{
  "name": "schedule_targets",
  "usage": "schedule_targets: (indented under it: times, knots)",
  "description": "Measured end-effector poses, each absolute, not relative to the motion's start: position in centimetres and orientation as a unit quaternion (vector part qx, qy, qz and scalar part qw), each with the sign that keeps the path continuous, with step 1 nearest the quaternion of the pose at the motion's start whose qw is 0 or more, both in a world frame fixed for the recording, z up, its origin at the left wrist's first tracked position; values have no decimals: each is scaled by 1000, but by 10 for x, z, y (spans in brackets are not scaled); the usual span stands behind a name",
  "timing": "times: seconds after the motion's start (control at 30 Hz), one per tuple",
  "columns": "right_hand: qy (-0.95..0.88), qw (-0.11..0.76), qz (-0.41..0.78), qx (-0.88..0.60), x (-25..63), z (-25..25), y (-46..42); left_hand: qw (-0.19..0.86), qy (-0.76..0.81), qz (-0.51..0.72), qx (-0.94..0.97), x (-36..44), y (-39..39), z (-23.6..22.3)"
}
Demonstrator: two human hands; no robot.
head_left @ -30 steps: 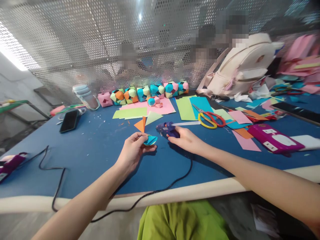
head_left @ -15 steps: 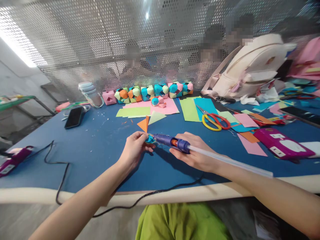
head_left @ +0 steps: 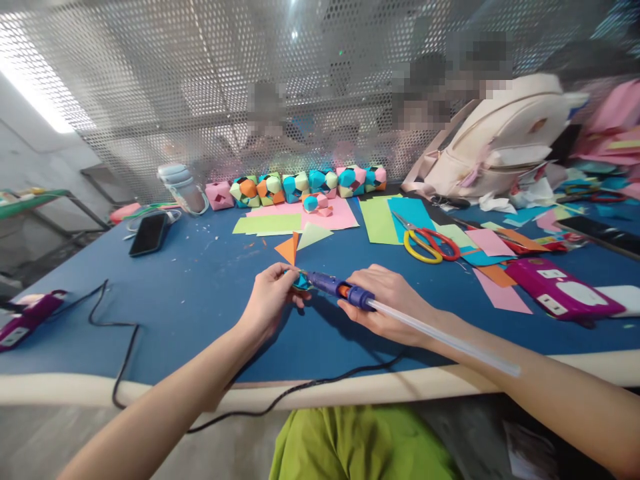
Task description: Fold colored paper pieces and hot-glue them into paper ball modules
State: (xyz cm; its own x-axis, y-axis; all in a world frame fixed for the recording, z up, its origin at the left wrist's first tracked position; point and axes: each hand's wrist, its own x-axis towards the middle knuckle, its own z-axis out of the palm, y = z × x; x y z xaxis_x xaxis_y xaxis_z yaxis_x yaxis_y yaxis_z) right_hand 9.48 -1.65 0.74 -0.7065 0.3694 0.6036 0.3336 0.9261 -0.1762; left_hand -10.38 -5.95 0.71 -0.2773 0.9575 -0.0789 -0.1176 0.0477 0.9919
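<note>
Blue tabletop [head_left: 195, 307]. L hand [head_left: 271, 293] pinches folded blue paper pc. [head_left: 302, 281] right by tip of glue gun [head_left: 325, 283]; R hand [head_left: 389, 303] wrapped round gun. Scissors [head_left: 424, 253] beyond gun, to its rt.; row of paper balls [head_left: 296, 189] farther beyond gun; perf. metal screen [head_left: 150, 87] farthest.

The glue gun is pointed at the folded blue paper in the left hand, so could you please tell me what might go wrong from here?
The tip of the glue gun is right by the left hand pinching the folded blue paper, so a slip might burn the fingers. The glue stick extends over the right forearm and could bump it. The black cord crosses the padded table edge, where a leg might snag it.
</note>
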Motion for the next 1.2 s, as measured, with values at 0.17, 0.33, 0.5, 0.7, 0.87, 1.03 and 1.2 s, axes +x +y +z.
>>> schedule_targets:
  times: [0.17, 0.33, 0.5, 0.7, 0.87, 1.03, 1.2]
  knots:
    - [-926, 320, 20, -198, 95, 7, -15, 446, 566, 562, 406, -104, -60, 7]
    - [-931, 310, 9, -192, 98, 6, -14, 432, 572, 558, 416, -103, -60, 7]
    - [-932, 305, 4, -195, 98, 5, -14, 432, 574, 551, 425, -104, -60, 6]
    - [-932, 300, 1, -203, 100, 6, -16, 431, 574, 556, 419, -106, -60, 5]
    - [-934, 297, 3, -196, 99, 7, -16, 433, 578, 547, 424, -105, -60, 5]
    - [-932, 295, -3, -211, 100, 7, -16, 429, 576, 547, 429, -104, -60, 4]
    - [-934, 296, 1, -202, 100, 9, -17, 424, 576, 546, 437, -104, -60, 4]
